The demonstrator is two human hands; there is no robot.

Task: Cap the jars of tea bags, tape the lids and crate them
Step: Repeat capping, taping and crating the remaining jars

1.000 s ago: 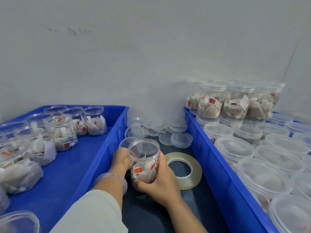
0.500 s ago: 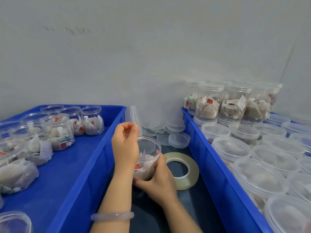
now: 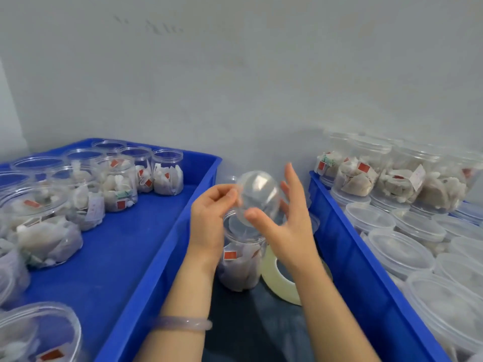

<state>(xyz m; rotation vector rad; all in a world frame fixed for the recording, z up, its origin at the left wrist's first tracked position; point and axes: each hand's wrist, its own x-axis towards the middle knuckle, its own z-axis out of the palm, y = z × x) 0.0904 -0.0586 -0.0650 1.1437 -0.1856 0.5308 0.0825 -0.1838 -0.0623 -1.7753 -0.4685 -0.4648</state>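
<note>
A clear jar of tea bags (image 3: 240, 259) stands uncapped on the dark surface between two blue crates. Just above its mouth, my left hand (image 3: 213, 215) pinches the edge of a clear lid (image 3: 258, 194), which is tilted towards me. My right hand (image 3: 286, 228) is at the lid's other side. Its thumb touches the lower rim and its fingers are straight behind the lid. Neither hand holds the jar. A roll of clear tape (image 3: 283, 287) lies flat to the right of the jar, partly under my right wrist.
The left blue crate (image 3: 162, 257) holds several uncapped jars of tea bags (image 3: 117, 184). The right blue crate (image 3: 350, 246) is packed with capped jars (image 3: 400, 244), with more stacked at its far end. A loose lid (image 3: 315, 222) shows behind my right hand, by the wall.
My left hand has brought a lid up from beside the jar to above its mouth. My right hand has let go of the jar and risen to the lid.
</note>
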